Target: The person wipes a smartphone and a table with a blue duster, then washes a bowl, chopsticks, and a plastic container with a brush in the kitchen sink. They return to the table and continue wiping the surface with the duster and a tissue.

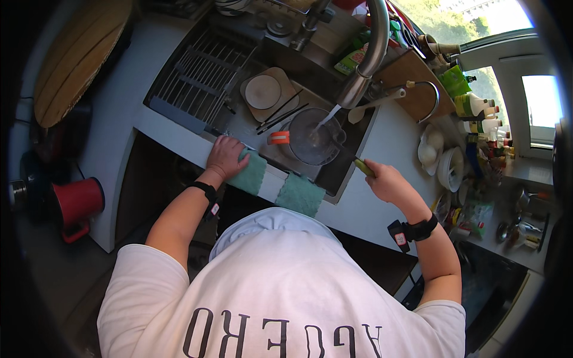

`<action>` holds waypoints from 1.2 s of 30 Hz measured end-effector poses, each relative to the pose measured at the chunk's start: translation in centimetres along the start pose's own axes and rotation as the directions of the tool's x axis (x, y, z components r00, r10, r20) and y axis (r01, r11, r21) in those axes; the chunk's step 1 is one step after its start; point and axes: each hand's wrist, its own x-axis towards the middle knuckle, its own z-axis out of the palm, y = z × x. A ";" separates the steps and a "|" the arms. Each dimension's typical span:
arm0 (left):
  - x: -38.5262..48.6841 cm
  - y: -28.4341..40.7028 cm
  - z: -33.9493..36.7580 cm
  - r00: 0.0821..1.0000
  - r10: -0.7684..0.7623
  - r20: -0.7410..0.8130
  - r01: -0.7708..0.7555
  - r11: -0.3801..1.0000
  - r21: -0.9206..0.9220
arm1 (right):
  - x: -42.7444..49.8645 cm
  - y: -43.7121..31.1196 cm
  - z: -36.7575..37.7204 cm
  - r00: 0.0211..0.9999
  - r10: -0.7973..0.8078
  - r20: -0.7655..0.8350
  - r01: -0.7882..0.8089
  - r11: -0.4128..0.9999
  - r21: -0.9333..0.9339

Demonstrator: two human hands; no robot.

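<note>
My left hand (226, 157) rests on the front rim of the sink (277, 157), thumb against a green cloth (250, 173) draped over the edge. My right hand (388, 182) grips a utensil by its green handle (364, 168). Its dark, thin shaft reaches into a clear jug (309, 143) in the basin; the far end is hard to make out. An orange grip (279, 138) sits on the jug's left side. Water (330, 115) runs from the metal faucet (358, 85) into the jug.
Dark chopsticks (283, 117) and a round white dish on a square plate (293, 104) lie left of the jug. A drying rack (201, 76) covers the basin's left side. A pale spoon (376, 106) leans at right. Bowls (450, 170) and bottles (474, 105) stand farther right.
</note>
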 end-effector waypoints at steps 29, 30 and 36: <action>0.0 0.0 -0.2 1.000 -0.001 0.024 0.000 1.000 0.025 | 6.6 -2.3 4.7 0.991 -0.129 0.035 0.134 0.956 -0.261; -0.2 0.1 -0.3 0.999 -0.014 0.040 0.013 1.000 0.020 | 6.5 -3.3 4.2 0.994 -0.059 0.093 0.072 0.988 -0.138; -1.0 -0.1 -0.2 0.998 -0.034 0.046 0.033 0.999 0.008 | 5.5 -3.2 4.4 0.955 0.029 0.296 -0.210 0.768 0.604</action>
